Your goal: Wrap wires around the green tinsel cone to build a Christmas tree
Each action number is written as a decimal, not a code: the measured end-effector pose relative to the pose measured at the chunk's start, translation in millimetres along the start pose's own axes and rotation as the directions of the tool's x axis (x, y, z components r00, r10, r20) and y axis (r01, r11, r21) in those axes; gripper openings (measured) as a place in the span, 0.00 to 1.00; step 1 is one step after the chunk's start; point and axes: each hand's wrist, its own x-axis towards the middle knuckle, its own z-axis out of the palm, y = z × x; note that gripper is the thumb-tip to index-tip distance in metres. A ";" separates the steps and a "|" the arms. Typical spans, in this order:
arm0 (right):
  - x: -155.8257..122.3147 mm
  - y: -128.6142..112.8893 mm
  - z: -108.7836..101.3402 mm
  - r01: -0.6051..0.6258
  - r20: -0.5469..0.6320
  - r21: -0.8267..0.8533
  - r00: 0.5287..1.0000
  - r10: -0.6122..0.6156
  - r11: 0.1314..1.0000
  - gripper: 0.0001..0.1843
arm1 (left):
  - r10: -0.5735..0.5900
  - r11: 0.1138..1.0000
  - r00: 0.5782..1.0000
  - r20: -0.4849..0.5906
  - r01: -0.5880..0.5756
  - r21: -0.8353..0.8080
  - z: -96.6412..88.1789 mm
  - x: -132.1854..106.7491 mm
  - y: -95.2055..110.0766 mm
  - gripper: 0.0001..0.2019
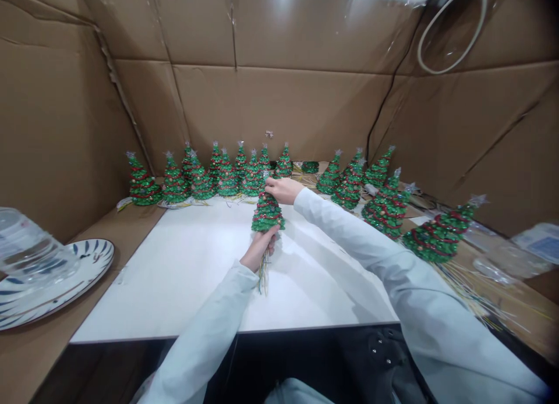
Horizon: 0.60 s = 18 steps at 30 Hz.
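A beaded green Christmas tree (267, 213) with red garland stood upright over a white board (144, 293); the person's left hand (262, 247) was curled closed around its base, gripping it firmly, with a bundle of thin wires (262, 276) hanging below; the right hand (283, 190) was closed around the tree's tip; similar beaded trees (227, 174) stood in a row beyond the board, against cardboard walls (297, 101); a blue-and-white plate (56, 282) lay far left, partly under a clear plastic container (26, 247).
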 end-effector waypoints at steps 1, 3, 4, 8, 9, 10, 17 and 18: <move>0.2 2.3 -1.0 -0.010 0.000 0.009 1.000 0.010 1.000 0.15 | -0.005 1.000 1.000 0.002 0.005 0.003 0.1 0.2 0.6 0.20; 1.0 6.8 -3.9 -0.032 0.010 0.033 0.999 0.031 0.999 0.16 | -0.020 1.000 1.000 0.010 0.019 0.012 0.1 0.3 2.1 0.19; 1.5 8.9 -5.8 -0.037 0.022 0.048 0.999 0.036 0.998 0.16 | -0.028 0.999 0.999 0.015 0.028 0.016 0.1 0.2 2.8 0.19; 3.2 15.6 -14.9 -0.032 0.071 0.125 0.997 0.024 0.992 0.14 | -0.038 0.999 0.999 0.024 0.037 0.031 -0.2 -0.4 4.0 0.17; 3.6 16.9 -16.9 -0.026 0.080 0.147 0.997 0.014 0.989 0.13 | -0.032 0.999 0.999 0.024 0.031 0.036 -0.4 -0.5 3.7 0.16; 4.1 18.2 -18.6 -0.021 0.087 0.168 0.996 0.006 0.986 0.12 | -0.023 0.999 0.999 0.024 0.022 0.041 -0.6 -0.5 3.2 0.16; 11.7 21.0 -19.7 -0.079 0.150 0.227 0.988 0.046 0.971 0.08 | 0.004 0.998 1.000 0.031 -0.005 0.055 -2.9 1.3 -0.2 0.15; 13.0 20.1 -19.3 -0.103 0.154 0.225 0.986 0.069 0.969 0.08 | 0.003 0.999 1.000 0.030 -0.004 0.054 -3.1 1.5 -0.2 0.15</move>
